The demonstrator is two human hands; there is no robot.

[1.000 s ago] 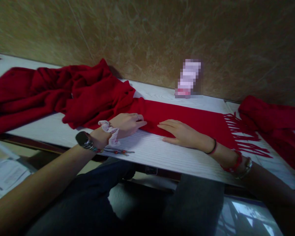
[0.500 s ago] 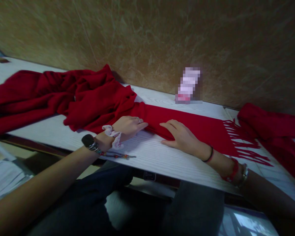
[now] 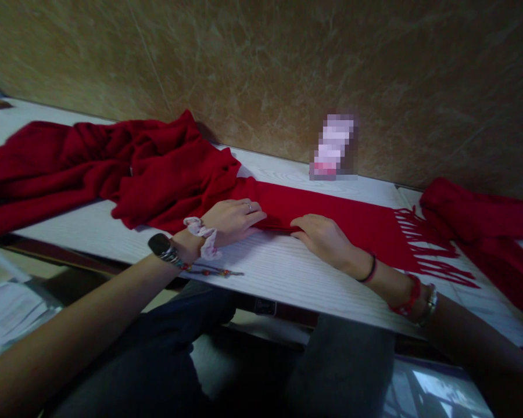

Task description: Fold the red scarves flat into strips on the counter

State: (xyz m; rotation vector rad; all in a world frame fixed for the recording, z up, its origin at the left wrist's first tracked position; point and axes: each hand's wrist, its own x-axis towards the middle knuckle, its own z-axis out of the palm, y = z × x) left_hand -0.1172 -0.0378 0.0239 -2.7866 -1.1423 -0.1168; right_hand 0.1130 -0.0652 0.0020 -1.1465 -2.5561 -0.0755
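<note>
A red scarf lies folded into a flat strip on the white table, its fringe spread out at the right end. Toward the left it runs into a rumpled heap of red cloth. My left hand is closed on the scarf's near edge beside the heap, thumb side hidden. Farther right, my right hand pinches the same near edge between thumb and fingers. The strip's edge is slightly raised between the two hands.
Another bunched red cloth is at the table's right end. A blurred-out pink and white upright object leans on the marble wall. The white table has its front edge just above my legs. Papers show at lower left.
My right hand, spread with thumb and fingers apart before, has closed on the scarf's near edge. My left hand has shifted slightly up and right, its fingers now on that edge.
</note>
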